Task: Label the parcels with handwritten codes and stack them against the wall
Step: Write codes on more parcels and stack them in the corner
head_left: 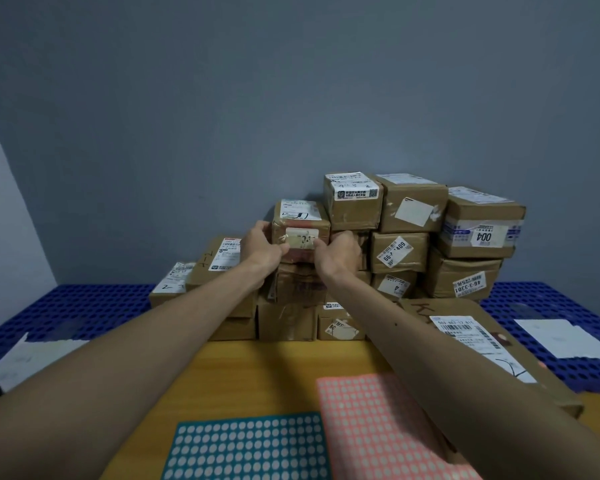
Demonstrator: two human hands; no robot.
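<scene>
Fingers point(261, 226) of the left hand point(262, 242) curl round the left edge of a small parcel point(300, 220), with the thumb lying across its near face. The fingers point(321, 244) of the right hand point(340, 252) clamp on the parcel's lower right corner, so both hands grip the same box. This small parcel is a brown carton with a white shipping label on top and a torn, pale label on its near face. It sits at the top of the middle column in the stack of parcels point(406, 206), on a crumpled carton point(298, 284).

The stack stands against the grey wall point(291, 81) at the far edge of the counter point(274, 358). Just right of the held parcel the boxes rise higher. Among them are a carton with a blank cream sticker point(414, 211), a box marked 004 point(482, 226), and one labelled 46-3-3301 point(465, 284) below it. To the left the stack steps down to lower cartons point(174, 282) with handwritten marks on their labels.

A large flat parcel point(471, 337) lies on the right, near the stack, partly under the right forearm. Nearest on the yellow counter lie a teal sheet of round stickers point(246, 448) and a pink sheet of round stickers point(368, 420), side by side. Blue perforated matting point(84, 306) runs along both sides, with a white paper point(561, 337) on the right part.
</scene>
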